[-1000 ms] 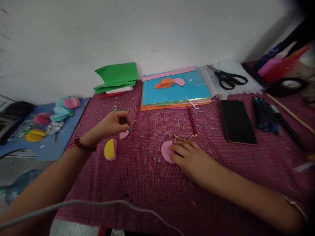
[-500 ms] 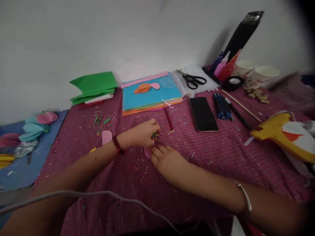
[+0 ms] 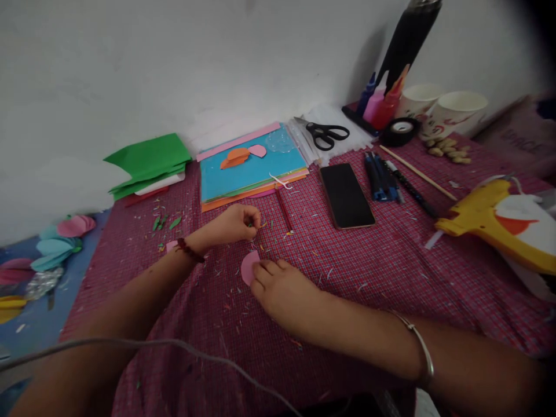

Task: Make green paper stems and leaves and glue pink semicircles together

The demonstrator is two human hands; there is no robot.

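Note:
My left hand point(image 3: 241, 223) is closed in a pinch just above the cloth, and a speck of green shows by its fingertips; what it holds is too small to name. Nearer to me lies a rounded pink paper piece point(image 3: 248, 267) with a cut-off edge. The bunched fingers of my right hand point(image 3: 284, 289) grip its right side against the cloth, hiding that part. Another pink paper piece point(image 3: 171, 246) is partly covered by my left wrist. Small green paper leaves point(image 3: 175, 223) lie left of my left hand.
Behind are coloured sheets point(image 3: 217, 179), black scissors point(image 3: 324, 134) and folded green paper point(image 3: 150, 159). A phone point(image 3: 346, 196), blue pens point(image 3: 380, 176) and a yellow glue gun point(image 3: 478, 211) sit at right. A white cable point(image 3: 174, 343) crosses in front. Paper flowers point(image 3: 56, 246) are at far left.
My left hand has drawn back from the pink paper piece, away from my right hand, showing more of the paper. My right fingers stay on it. The whole view has shifted slightly.

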